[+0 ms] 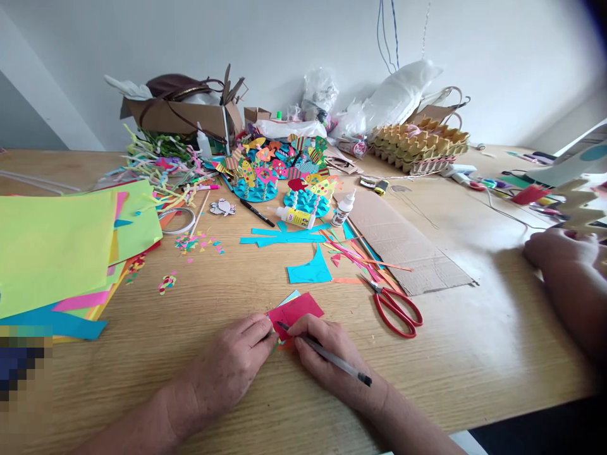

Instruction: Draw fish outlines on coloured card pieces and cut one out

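Note:
A small stack of colored paper with a red paper [306,306] on top lies on the table right in front of me. My left hand [232,360] pinches its left edge between fingers and thumb. My right hand [327,354] is closed around a clear pen [344,364] with a black end cap, its tip touching or close to the red surface. Thin dark marks show on that paper. Just beyond it lies a cut blue paper piece [310,268]. To the right of my right hand rest red-handled scissors [396,309], blades slightly apart.
Colored sheets [57,246] are piled at the left, near a tape roll [180,221]. Glue bottles [344,208] stand and lie before paper-fish decorations [256,183]. Flat cardboard [403,246] and egg trays [417,148] are at the right. Another person's hand [562,249] touches an egg tray.

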The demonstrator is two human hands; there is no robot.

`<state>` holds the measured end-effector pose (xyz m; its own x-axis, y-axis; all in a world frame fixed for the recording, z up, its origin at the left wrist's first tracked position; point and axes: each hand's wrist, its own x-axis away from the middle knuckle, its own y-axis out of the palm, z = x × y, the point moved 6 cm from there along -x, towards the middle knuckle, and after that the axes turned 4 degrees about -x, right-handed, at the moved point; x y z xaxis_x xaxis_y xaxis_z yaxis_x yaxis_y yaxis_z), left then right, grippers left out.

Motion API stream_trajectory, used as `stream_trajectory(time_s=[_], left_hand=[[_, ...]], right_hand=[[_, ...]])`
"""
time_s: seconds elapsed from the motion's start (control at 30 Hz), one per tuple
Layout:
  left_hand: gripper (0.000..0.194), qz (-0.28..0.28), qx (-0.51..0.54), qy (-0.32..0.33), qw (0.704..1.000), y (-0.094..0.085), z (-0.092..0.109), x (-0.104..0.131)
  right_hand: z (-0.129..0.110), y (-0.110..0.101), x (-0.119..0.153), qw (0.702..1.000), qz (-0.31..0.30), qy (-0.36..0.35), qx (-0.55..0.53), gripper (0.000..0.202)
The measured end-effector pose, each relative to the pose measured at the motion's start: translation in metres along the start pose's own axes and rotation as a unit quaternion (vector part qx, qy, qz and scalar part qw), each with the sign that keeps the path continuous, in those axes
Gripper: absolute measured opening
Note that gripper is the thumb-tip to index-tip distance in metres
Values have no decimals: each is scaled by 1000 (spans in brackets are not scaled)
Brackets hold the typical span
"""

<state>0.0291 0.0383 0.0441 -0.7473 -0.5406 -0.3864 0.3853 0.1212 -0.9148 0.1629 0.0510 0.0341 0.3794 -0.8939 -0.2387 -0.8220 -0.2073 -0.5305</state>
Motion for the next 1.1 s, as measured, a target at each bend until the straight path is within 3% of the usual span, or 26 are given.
stream_trajectory(time_s=[0.67, 0.9, 1.03, 1.1], left_hand=[[33, -6, 5, -8, 1000, 4, -2, 3], [32, 5, -4, 1, 1000, 3, -2, 1], [37, 3, -11, 10, 1000, 0, -2, 0], [38, 5, -12, 13, 1000, -2, -1, -1]], right_hand=[[-2, -8, 2, 1000, 22, -2, -21, 14], [7, -37, 5, 986, 164, -2, 25, 18], [17, -43, -3, 991, 101, 12, 91, 16], [18, -43, -8, 991, 50, 1, 123, 26]])
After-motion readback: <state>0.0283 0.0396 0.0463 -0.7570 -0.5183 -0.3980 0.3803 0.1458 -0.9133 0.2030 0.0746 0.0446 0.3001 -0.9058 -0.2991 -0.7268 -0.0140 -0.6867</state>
